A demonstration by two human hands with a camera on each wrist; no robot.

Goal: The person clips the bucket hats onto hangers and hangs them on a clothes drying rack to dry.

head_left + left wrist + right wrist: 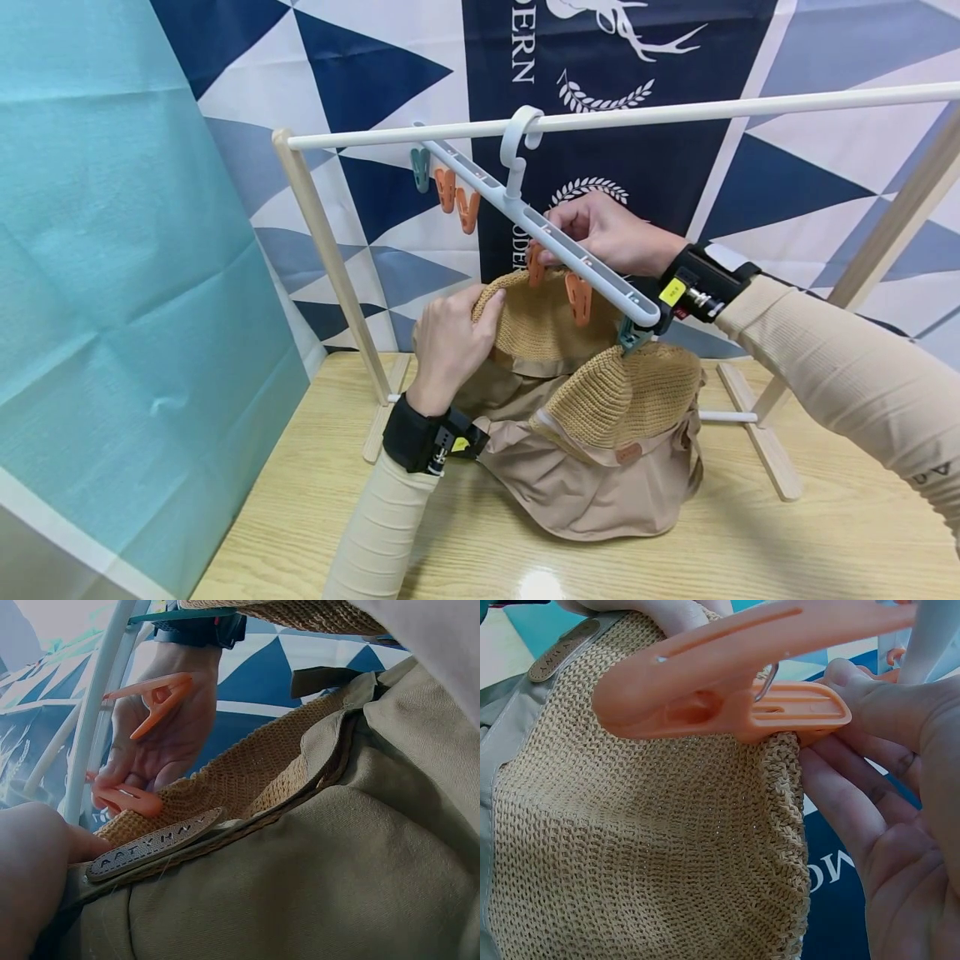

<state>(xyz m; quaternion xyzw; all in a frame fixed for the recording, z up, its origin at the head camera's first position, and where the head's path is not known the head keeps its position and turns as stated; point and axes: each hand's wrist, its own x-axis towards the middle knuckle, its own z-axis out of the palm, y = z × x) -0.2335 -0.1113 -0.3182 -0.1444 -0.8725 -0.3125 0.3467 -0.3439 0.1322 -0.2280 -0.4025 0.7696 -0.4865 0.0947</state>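
Note:
My left hand (453, 337) grips the woven edge of a straw hat (558, 325) with a beige cloth brim, thumb on the near side. My right hand (600, 233) pinches an orange clothespin (135, 801) at that hat's edge, under the pale blue clip hanger (555, 242). Beside it, another orange clothespin (578, 298) hangs from the hanger. At the hanger's near end, a teal clothespin (633, 335) holds a second straw hat (622, 396) with a beige brim. A leather label (154, 844) shows on the left-held hat in the left wrist view.
The hanger hooks over a white rod (405, 133) on a wooden stand (330, 267). Two orange clothespins (446, 190) and a teal clothespin (420, 170) hang at its far end. Below is a wood-grain table (285, 500); patterned cloth (390, 75) hangs behind.

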